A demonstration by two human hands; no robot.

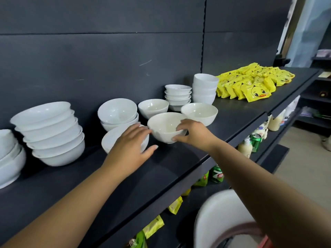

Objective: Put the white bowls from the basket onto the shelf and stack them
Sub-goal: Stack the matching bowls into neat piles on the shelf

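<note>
On the black shelf (179, 163), mid-span, both hands work one white bowl (165, 127). Right hand (194, 134) holds it by the near-right rim: thumb hooked inside, fingers (176, 139) curled under the wall. Bowl sits upright, mouth up; whether its foot touches the shelf or is just off it, can't tell. Left hand (129, 148) is spread wide, fingertips at the bowl's left wall, palm over a lower bowl (112, 140) just to the left. It steadies rather than clasps, and holds nothing.

Key relation: lower bowl lies left & slightly nearer than the held one, walls touching or nearly so. Left hand is the nearer to it, but the right has the load. So I'd judge the coming move = lift w/ right, carry left, drop into the lower bowl, w/ left hand clear of the mouth first. Bowls are round, so no long axis to line up; only keep the rim level.

Other options close by: two-bowl stack (118, 113) behind-left, single bowls behind (153, 107) and right (199, 112). Taller stacks of small bowls (178, 96) & cups (205, 88) further back, big stack (52, 133) far left. Yellow snack packs (250, 81) beyond.

Basket: a pinkish rim (238, 230) at lower right, blurred, prob. it; contents not clear.

Risk: glazed ware, rim grip only, could slip or chip on contact.
</note>
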